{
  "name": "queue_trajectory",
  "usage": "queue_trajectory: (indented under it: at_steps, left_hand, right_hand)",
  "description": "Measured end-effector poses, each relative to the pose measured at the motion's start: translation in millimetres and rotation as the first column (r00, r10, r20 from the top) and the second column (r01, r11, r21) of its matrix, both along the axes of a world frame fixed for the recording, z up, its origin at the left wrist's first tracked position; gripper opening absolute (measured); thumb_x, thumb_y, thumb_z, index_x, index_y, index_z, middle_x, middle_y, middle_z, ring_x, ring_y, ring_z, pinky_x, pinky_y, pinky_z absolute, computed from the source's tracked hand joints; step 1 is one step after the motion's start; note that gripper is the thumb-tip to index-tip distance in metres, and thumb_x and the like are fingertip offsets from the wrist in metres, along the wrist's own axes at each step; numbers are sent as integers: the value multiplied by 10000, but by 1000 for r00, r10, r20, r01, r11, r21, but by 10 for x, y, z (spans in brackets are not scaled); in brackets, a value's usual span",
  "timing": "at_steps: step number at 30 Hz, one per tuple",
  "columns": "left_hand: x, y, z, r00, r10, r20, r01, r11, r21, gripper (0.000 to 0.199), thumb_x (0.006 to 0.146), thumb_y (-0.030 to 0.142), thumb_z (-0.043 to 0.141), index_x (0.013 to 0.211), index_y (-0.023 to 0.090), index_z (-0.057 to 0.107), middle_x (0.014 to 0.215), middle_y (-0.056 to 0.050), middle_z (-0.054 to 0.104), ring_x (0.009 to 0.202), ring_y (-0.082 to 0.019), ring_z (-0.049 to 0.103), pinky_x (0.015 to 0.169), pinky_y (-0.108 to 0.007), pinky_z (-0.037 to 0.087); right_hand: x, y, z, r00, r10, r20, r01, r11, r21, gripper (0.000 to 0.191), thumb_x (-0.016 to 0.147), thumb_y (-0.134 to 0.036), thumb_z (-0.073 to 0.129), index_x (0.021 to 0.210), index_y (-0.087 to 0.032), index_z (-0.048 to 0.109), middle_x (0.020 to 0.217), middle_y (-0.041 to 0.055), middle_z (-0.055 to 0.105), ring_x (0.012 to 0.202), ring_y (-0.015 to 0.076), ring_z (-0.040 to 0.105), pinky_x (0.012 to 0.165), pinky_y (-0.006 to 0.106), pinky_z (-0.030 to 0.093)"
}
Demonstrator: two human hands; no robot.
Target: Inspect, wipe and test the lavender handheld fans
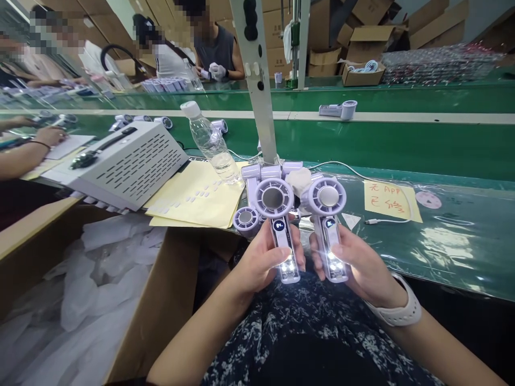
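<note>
My left hand [263, 257] is closed round the handle of a lilac handheld fan [275, 199] with a dark grey centre; its small display reads 84. My right hand [358, 262] grips a second lilac fan [326, 197], whose centre is silver and whose display seems to read 36. Both fans are upright side by side, with white lights glowing low on their handles and a thumb on each handle. Behind them, more lilac fans [246, 219] lie bunched at the table edge beside a crumpled white item [300, 179].
A clear bottle [213, 145] stands on yellow paper [193, 201], right of a vented grey box [132, 161]. A carton [161, 300] of white plastic bags is at lower left. A white cable [386, 220] crosses a yellow note [374, 198]. Several people sit beyond the green conveyor [362, 142].
</note>
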State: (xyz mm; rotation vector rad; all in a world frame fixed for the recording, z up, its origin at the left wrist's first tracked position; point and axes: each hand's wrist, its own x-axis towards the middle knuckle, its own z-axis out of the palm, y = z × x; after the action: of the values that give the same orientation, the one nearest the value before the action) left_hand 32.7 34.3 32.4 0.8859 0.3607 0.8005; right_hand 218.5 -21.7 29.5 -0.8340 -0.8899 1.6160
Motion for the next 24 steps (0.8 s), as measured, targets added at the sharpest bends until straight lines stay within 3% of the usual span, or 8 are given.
queue_trajectory:
  at_steps: [4, 8, 24]
  left_hand:
    - [-12, -4, 3, 1000, -19, 12, 19, 1000, 16, 470, 816, 275, 737, 1219, 218, 501, 957, -6, 570, 709, -150, 637, 645, -326, 569]
    - [-2, 22, 13, 997, 47, -60, -44, 998, 55, 429, 814, 285, 752, 1156, 211, 505, 954, -1, 584, 696, -141, 647, 633, -293, 548]
    - [-7, 2, 32, 999, 14, -42, -12, 999, 47, 431, 827, 295, 752, 1159, 200, 495, 932, -1, 591, 687, -132, 640, 614, -279, 554]
  right_hand:
    - [-13, -18, -12, 999, 37, 3, -37, 999, 31, 266, 880, -422, 715, 1059, -244, 630, 909, 34, 621, 673, 157, 614, 546, 282, 544]
    - [-26, -23, -6, 1000, 7, 4, -8, 997, 70, 298, 890, -417, 714, 1106, -232, 622, 942, 41, 623, 690, 151, 614, 561, 274, 551]
    - [-73, -25, -13, 996, 25, -90, -26, 1000, -9, 247, 906, -349, 690, 1102, -209, 636, 890, 32, 648, 700, 145, 641, 587, 252, 568]
